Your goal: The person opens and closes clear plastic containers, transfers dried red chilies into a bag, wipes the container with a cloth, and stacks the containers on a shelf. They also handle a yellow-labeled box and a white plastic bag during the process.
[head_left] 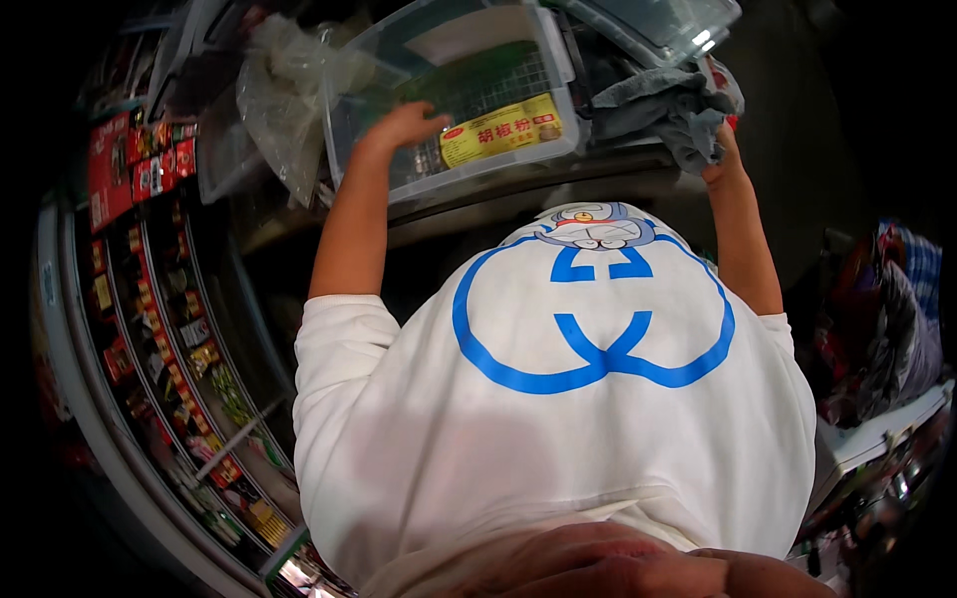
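Note:
My left hand [407,126] is over the near left part of a clear plastic bin [454,177], its fingers stretched out and apart with nothing seen in them. A yellow packet with red print [503,130] lies against the bin's near side, just right of that hand. Deeper in the bin are a wire-grid surface and something green. On the right, my right hand [728,157] is closed on a crumpled grey cloth [663,108], which hides most of its fingers. Something red and white shows beside the cloth, too small to make out.
A crumpled clear plastic bag [282,105] hangs left of the bin. Behind the cloth is a clear plastic lid [658,25]. Shelves of small colourful packets [164,349] line the left side. A dark bag with blue checks [887,309] sits at the right on a white surface.

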Demonstrator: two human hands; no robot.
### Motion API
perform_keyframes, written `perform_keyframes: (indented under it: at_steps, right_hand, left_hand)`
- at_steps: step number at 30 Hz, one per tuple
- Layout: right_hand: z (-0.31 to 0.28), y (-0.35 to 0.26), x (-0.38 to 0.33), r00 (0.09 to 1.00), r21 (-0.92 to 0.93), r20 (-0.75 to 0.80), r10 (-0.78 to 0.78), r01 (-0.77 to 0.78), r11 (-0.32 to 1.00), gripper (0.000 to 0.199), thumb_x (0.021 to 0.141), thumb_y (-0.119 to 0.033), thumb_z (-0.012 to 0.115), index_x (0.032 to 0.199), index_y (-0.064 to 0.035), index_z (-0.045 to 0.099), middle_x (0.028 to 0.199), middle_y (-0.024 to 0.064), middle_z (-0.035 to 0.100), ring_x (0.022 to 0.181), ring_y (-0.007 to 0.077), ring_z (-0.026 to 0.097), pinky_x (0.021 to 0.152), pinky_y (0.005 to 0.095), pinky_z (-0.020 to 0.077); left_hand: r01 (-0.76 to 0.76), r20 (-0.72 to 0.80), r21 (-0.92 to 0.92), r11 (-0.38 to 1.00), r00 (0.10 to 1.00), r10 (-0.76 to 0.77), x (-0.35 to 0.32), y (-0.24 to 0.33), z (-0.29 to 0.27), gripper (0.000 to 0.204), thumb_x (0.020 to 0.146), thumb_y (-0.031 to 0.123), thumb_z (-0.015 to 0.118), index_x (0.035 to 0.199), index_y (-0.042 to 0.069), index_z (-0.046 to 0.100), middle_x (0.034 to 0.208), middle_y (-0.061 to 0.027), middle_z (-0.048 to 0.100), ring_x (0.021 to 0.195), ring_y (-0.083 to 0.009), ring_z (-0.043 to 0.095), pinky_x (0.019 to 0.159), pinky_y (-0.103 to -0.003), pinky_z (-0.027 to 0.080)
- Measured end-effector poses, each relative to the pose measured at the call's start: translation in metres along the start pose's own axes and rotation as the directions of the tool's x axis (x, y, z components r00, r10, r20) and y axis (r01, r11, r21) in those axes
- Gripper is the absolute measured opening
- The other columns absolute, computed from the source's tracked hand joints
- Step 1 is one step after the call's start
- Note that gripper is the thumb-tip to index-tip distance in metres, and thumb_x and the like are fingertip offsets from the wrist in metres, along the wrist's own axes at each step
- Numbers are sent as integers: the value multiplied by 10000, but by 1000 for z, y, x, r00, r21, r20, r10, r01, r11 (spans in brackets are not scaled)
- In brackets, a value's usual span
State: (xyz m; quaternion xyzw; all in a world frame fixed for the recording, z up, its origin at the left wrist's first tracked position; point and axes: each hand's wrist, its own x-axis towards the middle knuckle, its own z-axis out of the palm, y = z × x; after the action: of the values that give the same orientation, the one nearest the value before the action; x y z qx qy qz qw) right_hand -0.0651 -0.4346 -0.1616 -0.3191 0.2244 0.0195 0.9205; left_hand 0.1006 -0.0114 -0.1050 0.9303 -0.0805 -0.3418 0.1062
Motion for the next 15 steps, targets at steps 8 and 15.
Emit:
perform_keyframes:
  at_steps: [8, 15]
  right_hand:
    - [-36, -4, -22, 932, -220, 216, -290, 336, 916, 301, 923, -180, 411, 1160, -22, 508, 1107, 130, 576, 948, 223, 586, 858, 325, 481]
    - [-16, -58, -41, 887, -77, 260, -381, 412, 908, 304, 928, -202, 426, 1166, -26, 496, 1115, 108, 570, 976, 212, 569, 881, 325, 457]
  left_hand:
    - [233, 305, -423, 876, 947, -105, 12, 11, 23, 843, 742, 369, 721, 1385, 41, 286, 1204, -187, 532, 960, -224, 581, 798, -348, 489]
    - [43, 267, -581, 813, 953, 140, 3, 14, 7, 534, 775, 169, 690, 1233, 14, 464, 1050, -97, 591, 920, -179, 586, 806, -307, 469]
